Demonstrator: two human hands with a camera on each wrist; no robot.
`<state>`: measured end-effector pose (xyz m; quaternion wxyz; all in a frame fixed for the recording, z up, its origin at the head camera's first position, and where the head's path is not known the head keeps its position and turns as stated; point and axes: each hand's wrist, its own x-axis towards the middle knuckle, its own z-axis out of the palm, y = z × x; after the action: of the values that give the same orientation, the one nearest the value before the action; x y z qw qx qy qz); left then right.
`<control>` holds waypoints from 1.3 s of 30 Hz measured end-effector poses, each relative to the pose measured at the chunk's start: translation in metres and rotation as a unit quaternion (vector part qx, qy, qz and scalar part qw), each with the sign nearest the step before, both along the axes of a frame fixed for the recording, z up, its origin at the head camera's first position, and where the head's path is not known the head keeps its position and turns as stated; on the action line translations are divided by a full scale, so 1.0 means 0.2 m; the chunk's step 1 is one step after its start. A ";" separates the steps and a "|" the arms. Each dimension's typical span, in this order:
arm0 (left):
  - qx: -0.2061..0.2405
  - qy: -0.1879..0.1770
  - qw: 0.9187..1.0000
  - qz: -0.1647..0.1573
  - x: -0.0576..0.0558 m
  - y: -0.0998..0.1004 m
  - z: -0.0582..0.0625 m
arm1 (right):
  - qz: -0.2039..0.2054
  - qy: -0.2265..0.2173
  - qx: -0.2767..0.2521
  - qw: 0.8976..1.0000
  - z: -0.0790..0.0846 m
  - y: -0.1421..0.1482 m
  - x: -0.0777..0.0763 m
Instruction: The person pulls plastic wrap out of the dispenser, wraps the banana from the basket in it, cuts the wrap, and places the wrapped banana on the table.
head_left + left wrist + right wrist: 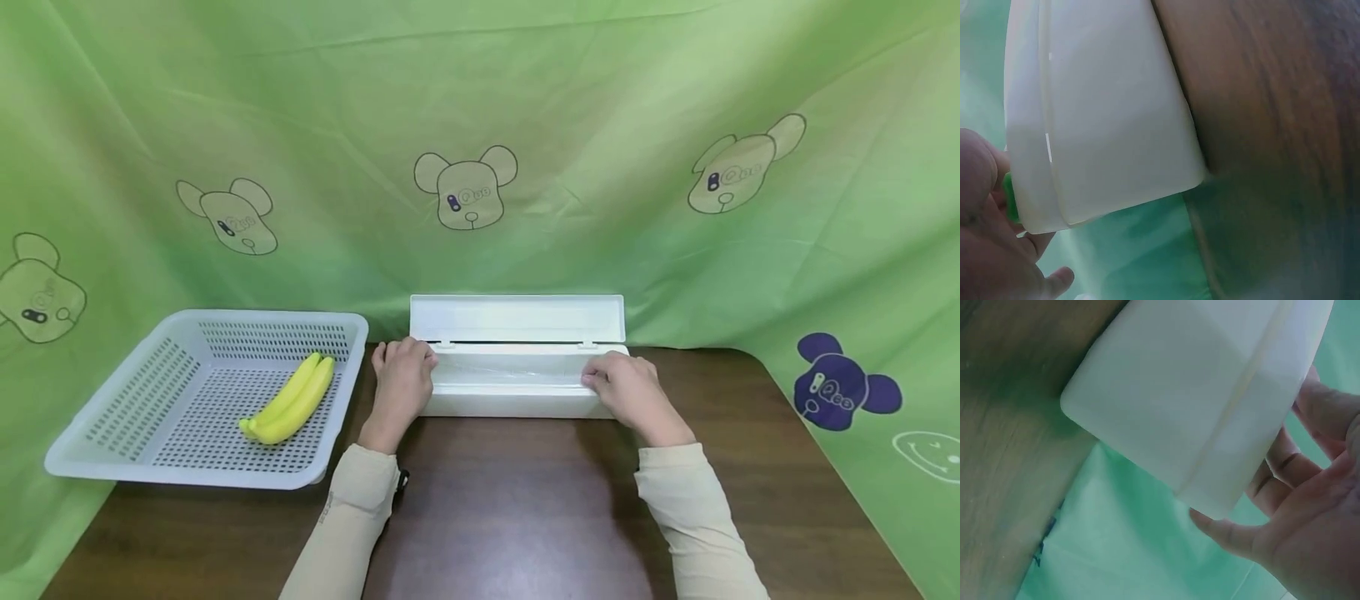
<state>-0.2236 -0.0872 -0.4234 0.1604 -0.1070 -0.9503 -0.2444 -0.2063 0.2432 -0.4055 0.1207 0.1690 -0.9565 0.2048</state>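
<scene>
A long white plastic wrap box (517, 404) sits on the table, its hinged lid (517, 318) raised at the back. Clear cling film (510, 373) shows as thin creases inside. At the box's left end, my left hand (403, 379) bends its fingers over the top and pinches the film's edge; the exact grip is partly hidden. A small green piece (1011, 197) shows by those fingers in the left wrist view. My right hand (626, 387) pinches the film at the right end, thumb and forefinger together. Its little finger (1225, 534) touches the box's end.
A white perforated basket (202, 477) stands at the left of the brown wooden table (517, 517). Two yellow bananas (296, 402) lie in it. Behind the table hangs a green curtain (585, 92) printed with bear heads.
</scene>
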 end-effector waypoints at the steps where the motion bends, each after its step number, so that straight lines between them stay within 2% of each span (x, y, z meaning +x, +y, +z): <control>1: -0.001 -0.001 1.000 0.000 0.00 0.00 0.00 | 0.000 0.019 0.002 1.000 -0.01 0.00 -0.01; 4: -0.002 0.002 1.000 0.003 -0.01 0.00 0.01 | -0.002 0.070 0.012 0.997 -0.03 -0.01 -0.03; 7: 0.000 0.005 1.000 0.005 -0.01 0.01 0.02 | -0.014 0.101 0.020 0.995 -0.04 -0.02 -0.05; 12: 0.020 0.006 1.000 -0.012 -0.01 0.03 0.03 | -0.046 0.122 0.023 0.991 -0.04 -0.04 -0.07; 18: 0.029 0.014 0.999 -0.032 -0.02 0.04 0.03 | -0.053 0.144 0.018 0.988 -0.04 -0.05 -0.08; 22: 0.056 -0.007 0.998 -0.033 -0.02 0.03 0.02 | -0.052 0.131 -0.006 0.990 -0.05 -0.05 -0.08; 28: 0.081 -0.033 0.995 -0.053 -0.02 0.01 0.00 | -0.063 0.059 -0.056 0.995 -0.05 -0.05 -0.08; 31: 0.078 -0.031 0.994 -0.071 -0.02 0.01 -0.01 | -0.052 0.034 -0.064 0.996 -0.06 -0.04 -0.09; 33: 0.071 -0.024 0.994 -0.077 -0.02 0.01 -0.02 | -0.040 0.032 -0.058 0.997 -0.07 -0.03 -0.09; 36: 0.056 -0.001 0.996 -0.075 -0.03 0.01 -0.03 | -0.025 0.054 -0.042 0.997 -0.08 -0.04 -0.10; 39: 0.046 0.025 0.997 -0.061 -0.03 0.02 -0.04 | -0.033 0.084 -0.032 0.995 -0.08 -0.04 -0.10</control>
<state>-0.2301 -0.0841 -0.4307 0.1735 -0.1635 -0.9255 -0.2944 -0.2262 0.2349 -0.4222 0.2122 0.1498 -0.9410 0.2168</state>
